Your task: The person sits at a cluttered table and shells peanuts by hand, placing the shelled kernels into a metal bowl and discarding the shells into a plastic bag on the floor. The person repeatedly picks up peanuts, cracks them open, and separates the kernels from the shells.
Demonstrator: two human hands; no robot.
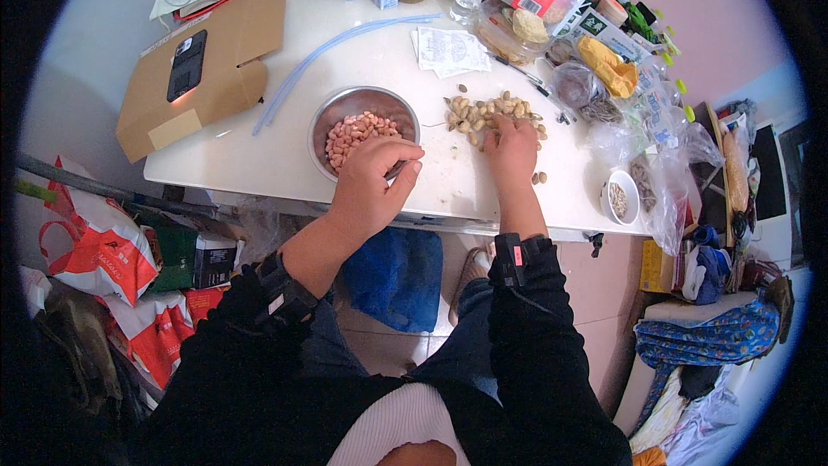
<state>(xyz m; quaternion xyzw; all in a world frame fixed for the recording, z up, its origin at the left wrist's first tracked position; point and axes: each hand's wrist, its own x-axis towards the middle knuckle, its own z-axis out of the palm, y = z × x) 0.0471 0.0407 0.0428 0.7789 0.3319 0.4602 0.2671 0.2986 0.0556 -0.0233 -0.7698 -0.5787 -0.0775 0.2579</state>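
Observation:
A stainless steel bowl [318, 118] holding pink-skinned shelled peanuts [352, 133] stands near the table's front edge. Over the bowl's lower right rim is my left hand [375, 181], its thumb and fingers bent towards each other; whether something small lies between them cannot be made out. To the right of the bowl, a loose pile of light brown nuts in their shells [475, 114] is spread on the white table [446, 188]. My right hand [513, 149] reaches into the near side of that pile, fingertips down among the nuts, its grip hidden. A few nuts lie beside this hand.
An opened cardboard box [226, 65] with a black phone [187, 66] lies at the left. Pale blue tubing [310, 59] curves behind the bowl. Printed papers [451, 50], pens [521, 71] and plastic bags are behind and right of the pile. A small white bowl [634, 197] stands near the right edge.

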